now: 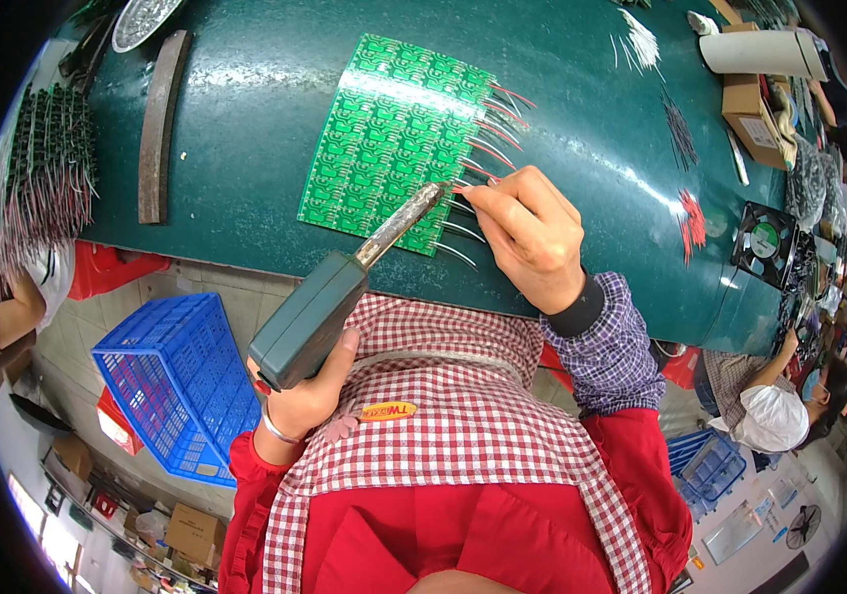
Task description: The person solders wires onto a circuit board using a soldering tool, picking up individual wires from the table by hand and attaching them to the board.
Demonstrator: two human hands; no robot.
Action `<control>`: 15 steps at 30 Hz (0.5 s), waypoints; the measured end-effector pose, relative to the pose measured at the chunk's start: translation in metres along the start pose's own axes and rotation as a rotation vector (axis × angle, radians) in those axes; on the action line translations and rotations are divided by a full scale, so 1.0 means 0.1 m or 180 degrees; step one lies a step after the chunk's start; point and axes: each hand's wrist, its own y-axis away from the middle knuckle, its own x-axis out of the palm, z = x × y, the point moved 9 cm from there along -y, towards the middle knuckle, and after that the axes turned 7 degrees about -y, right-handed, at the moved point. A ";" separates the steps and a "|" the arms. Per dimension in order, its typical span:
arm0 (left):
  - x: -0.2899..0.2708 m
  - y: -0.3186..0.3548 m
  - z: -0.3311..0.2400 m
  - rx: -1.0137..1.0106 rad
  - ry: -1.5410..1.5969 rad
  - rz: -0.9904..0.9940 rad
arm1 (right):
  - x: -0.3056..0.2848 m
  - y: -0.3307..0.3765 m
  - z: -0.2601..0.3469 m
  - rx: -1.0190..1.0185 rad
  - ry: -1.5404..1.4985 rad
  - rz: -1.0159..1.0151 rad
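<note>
A panel of green circuit boards (374, 139) lies on the green table. Short red and white wires (496, 129) stick out along its right edge. My left hand (306, 404) is wrapped round the dark green handle of a soldering iron (316, 315). The iron's metal barrel slants up to the right, and its tip meets the panel's right edge. Beside the tip, my right hand (532, 233) is closed in a pinch on a thin wire (460, 187), whose far end lies at the board's edge. My fingers hide part of that wire.
Loose red wires (693, 223), black wires (679, 129) and white wires (641, 40) lie at right, near a fan (764, 241) and a cardboard box (755, 124). A metal bar (161, 129) lies left. A blue crate (181, 381) stands below the table. Other people sit at both sides.
</note>
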 end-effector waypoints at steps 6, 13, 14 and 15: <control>-0.02 -0.01 -0.06 0.0150 -0.0149 -0.0026 | 0.00 -0.01 0.01 -0.0021 0.0009 -0.0011; -0.06 0.05 0.01 -0.0043 0.0181 -0.0169 | 0.00 -0.01 0.01 -0.0036 0.0028 0.0000; -0.06 0.05 0.01 -0.0005 0.0151 -0.0169 | 0.00 -0.01 0.02 -0.0037 0.0028 -0.0004; -0.07 0.05 0.01 0.0032 0.0121 -0.0168 | 0.01 -0.01 0.02 -0.0037 0.0027 -0.0008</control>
